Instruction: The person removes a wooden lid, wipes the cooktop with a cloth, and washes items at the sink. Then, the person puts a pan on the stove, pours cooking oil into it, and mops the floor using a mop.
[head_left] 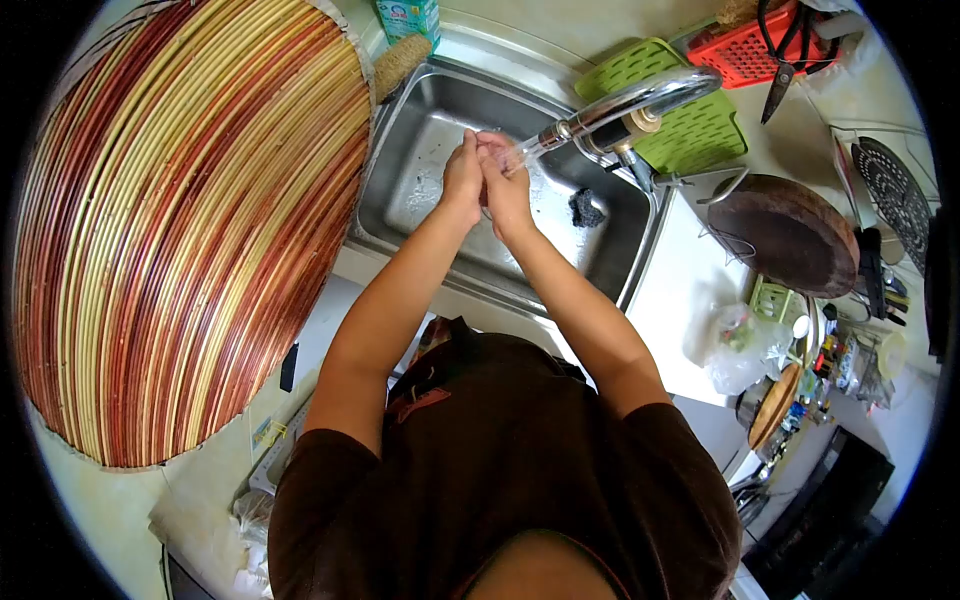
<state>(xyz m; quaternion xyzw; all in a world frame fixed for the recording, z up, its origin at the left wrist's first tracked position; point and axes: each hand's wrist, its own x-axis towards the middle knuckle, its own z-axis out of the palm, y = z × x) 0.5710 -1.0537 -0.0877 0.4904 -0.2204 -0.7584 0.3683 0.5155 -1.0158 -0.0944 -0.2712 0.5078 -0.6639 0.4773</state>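
Both hands meet over the steel sink (pixel 420 190), under the chrome faucet (pixel 610 105). Water runs from the faucet's mouth onto the fingers. My left hand (pixel 463 182) and my right hand (pixel 508 190) are pressed together, palms facing inward, with fingers curled. Whether anything lies between them is hidden. A dark scouring pad (pixel 586 208) rests on the sink floor to the right of my right hand. Drops and small dark bits are scattered over the sink bottom.
A large striped woven round tray (pixel 190 230) stands at the left. Behind the faucet are a green rack (pixel 690 130) and a red basket (pixel 740 50). A round wooden board (pixel 785 235) and a plastic bag (pixel 742 345) are at the right.
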